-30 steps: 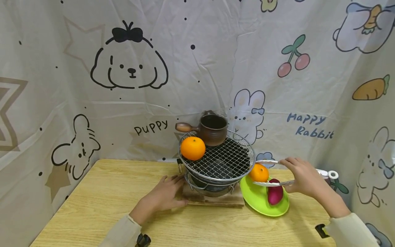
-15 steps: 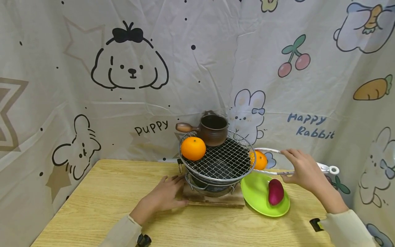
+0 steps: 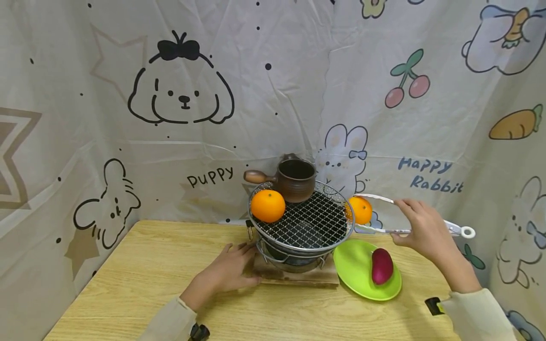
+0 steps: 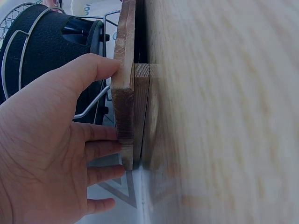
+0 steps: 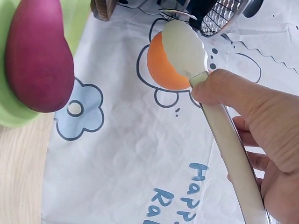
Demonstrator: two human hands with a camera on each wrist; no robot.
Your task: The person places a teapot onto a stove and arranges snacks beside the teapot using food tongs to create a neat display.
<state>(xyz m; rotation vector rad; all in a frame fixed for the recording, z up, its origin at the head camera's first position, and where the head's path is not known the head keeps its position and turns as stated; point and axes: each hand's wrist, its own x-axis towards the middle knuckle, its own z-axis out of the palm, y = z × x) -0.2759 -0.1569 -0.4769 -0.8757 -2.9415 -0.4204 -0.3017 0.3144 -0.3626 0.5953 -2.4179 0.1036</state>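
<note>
At the right of the head view, the right hand (image 3: 428, 232) grips a pair of tongs (image 5: 229, 154), thumb on one arm and fingers curled at the other. The spread tips hold a small orange (image 3: 360, 210) right of centre, clear of the plate; it overlaps the right rim of a round wire rack (image 3: 315, 225), though whether they touch cannot be told. The left hand (image 3: 230, 270), lower left of centre, lies spread with its fingers extended, the thumb and fingertips against the edge of a wooden board (image 3: 298, 278) that stands under a small stove (image 3: 294, 263). On the rack above the stove, a larger orange (image 3: 268, 206) sits at the left, with a brown pot (image 3: 296, 182) just behind, its handle pointing left. Lower right of centre, a green plate (image 3: 354, 270) bears a purple, elongated item (image 3: 382, 266) on the pale wooden desk (image 3: 170, 265). Behind hangs a printed cloth (image 3: 273, 90).
</note>
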